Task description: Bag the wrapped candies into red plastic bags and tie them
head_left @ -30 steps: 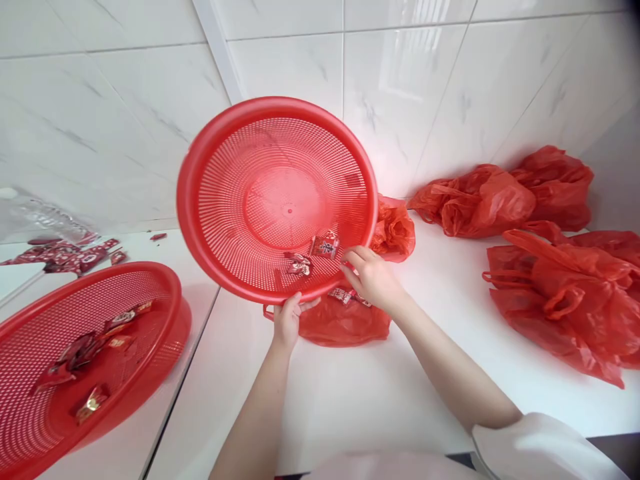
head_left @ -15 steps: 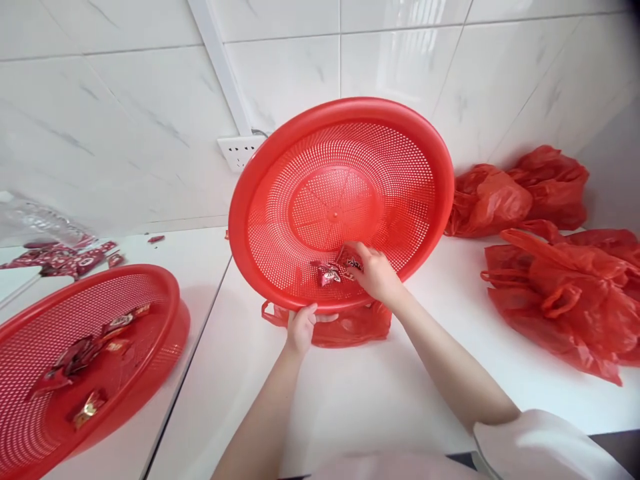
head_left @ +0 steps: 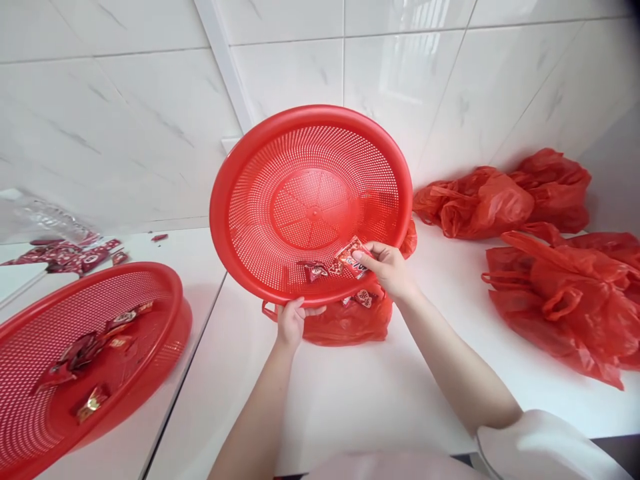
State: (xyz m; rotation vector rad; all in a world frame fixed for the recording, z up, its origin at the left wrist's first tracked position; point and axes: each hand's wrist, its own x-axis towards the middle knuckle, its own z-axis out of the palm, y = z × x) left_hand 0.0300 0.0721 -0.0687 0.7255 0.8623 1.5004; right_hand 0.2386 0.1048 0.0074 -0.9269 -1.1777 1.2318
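Observation:
My left hand (head_left: pixel 290 321) grips the lower rim of a round red mesh basket (head_left: pixel 260 200), which it holds tilted up with its inside facing me. My right hand (head_left: pixel 387 267) pinches a red wrapped candy (head_left: pixel 351 257) at the basket's lower right edge. Another wrapped candy (head_left: pixel 317 271) lies inside the basket near the bottom. Under the basket sits an open red plastic bag (head_left: pixel 345 323) with candies (head_left: pixel 364 298) showing in it.
A second red mesh basket (head_left: pixel 150 293) with several wrapped candies lies on the white counter at the left. Loose candies and a clear bag (head_left: pixel 55 250) are at the far left. Several red plastic bags (head_left: pixel 550 267) are piled at the right against the tiled wall.
The tilted basket swung right, then back left a little. My right hand went into the basket and now holds one candy pinched at its lower right edge. The left hand kept its grip on the rim.

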